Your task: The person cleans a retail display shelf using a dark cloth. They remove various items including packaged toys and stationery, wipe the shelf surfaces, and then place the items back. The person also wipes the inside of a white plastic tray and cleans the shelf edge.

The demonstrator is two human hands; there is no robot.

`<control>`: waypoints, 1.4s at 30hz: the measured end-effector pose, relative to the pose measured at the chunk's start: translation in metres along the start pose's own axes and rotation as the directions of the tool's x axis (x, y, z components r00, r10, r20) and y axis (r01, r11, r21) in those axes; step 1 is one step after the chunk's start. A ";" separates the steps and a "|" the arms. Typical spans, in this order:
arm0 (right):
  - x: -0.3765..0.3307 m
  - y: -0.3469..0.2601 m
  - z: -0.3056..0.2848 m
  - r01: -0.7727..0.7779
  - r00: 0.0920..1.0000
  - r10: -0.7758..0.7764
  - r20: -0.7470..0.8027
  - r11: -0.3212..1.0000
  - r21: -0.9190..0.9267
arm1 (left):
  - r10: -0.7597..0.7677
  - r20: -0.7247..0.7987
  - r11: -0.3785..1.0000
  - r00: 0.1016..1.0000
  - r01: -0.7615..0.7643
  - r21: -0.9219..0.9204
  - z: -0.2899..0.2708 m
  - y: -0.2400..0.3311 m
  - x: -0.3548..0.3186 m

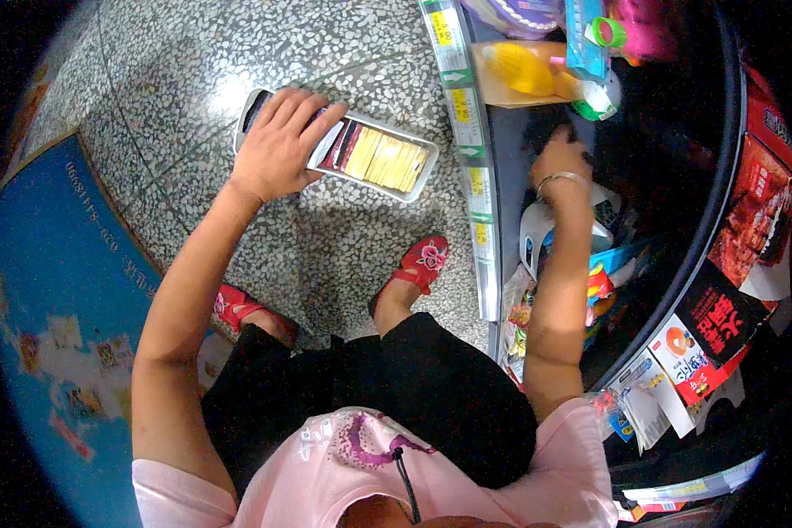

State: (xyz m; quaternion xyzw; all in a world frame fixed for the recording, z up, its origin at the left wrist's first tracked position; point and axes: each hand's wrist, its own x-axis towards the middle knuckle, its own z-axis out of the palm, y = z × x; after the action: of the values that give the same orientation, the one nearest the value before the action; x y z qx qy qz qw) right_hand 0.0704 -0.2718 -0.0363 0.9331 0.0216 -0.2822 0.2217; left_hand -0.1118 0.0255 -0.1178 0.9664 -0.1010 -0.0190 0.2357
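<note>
My left hand (280,148) grips a long white plastic tray (421,194) across its far-left half, the thumb along one side and the fingers over the other. Inside the tray, a tight row of thin yellow packets (385,160) stands on edge, with dark red and black packets beside my hand. The tray is over the speckled floor; whether it rests there I cannot tell. To the right, my right hand (561,163), a bangle on its wrist, reaches onto a dark shelf (512,132). Shadow hides its fingertips and anything they may hold.
Price labels (468,114) line the shelf's front edge. A bagged yellow toy (524,70) lies just beyond my right hand, and colourful packages (598,283) sit beside my forearm. Printed cartons (757,211) stand further right. A blue mat or board (70,264) covers the left side.
</note>
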 end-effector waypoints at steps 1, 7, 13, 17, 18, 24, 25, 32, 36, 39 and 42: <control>-0.019 -0.012 0.001 0.077 0.996 -0.077 -0.055 0.997 0.004 | 0.001 0.008 1.000 1.000 -0.001 -0.001 0.000 0.000 0.001; -0.079 -0.014 -0.003 0.418 0.906 -0.407 -0.119 0.903 0.101 | -0.004 0.014 1.000 1.000 0.004 0.015 0.000 0.003 0.000; -0.118 -0.011 -0.011 0.649 0.754 -0.554 -0.352 0.710 0.273 | 0.013 -0.022 1.000 1.000 -0.013 -0.002 0.000 0.002 0.001; -0.078 -0.048 0.018 0.674 0.548 -0.578 -0.605 0.733 -0.089 | 0.006 -0.009 1.000 1.000 -0.006 0.003 0.003 -0.001 -0.001; -0.066 -0.050 0.032 0.656 0.505 -0.611 -0.610 0.731 -0.188 | 0.012 -0.012 1.000 1.000 -0.012 -0.001 0.004 0.000 0.000; -0.124 -0.013 0.092 0.521 0.774 -0.488 -0.404 0.853 -0.031 | -0.013 -0.022 1.000 1.000 0.012 -0.022 0.002 0.002 -0.003; -0.138 0.005 0.110 0.498 0.799 -0.473 -0.372 0.867 -0.033 | -0.002 -0.031 0.999 1.000 0.001 -0.035 0.003 0.001 -0.002; -0.203 0.075 0.180 0.428 0.885 -0.433 -0.169 0.901 -0.067 | 0.025 -0.042 0.999 0.999 -0.026 -0.028 0.006 -0.006 -0.003; -0.185 0.058 0.174 0.400 0.899 -0.393 -0.193 0.916 0.000 | 0.052 -0.061 0.998 0.997 -0.054 -0.025 0.009 -0.008 -0.003; -0.168 0.037 0.146 0.424 0.888 -0.421 -0.185 0.905 -0.025 | 0.032 -0.062 0.999 0.998 -0.034 -0.037 0.004 -0.006 -0.005; -0.147 0.022 0.134 0.471 0.842 -0.461 -0.281 0.881 -0.034 | 0.019 -0.046 0.999 0.999 -0.020 -0.028 0.005 -0.007 -0.007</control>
State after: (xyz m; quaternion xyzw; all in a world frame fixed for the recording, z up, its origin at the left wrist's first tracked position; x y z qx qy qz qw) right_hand -0.1190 -0.3361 -0.0484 0.9341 0.2737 -0.1928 0.1238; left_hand -0.1181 0.0306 -0.1252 0.9621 -0.1046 0.0038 0.2517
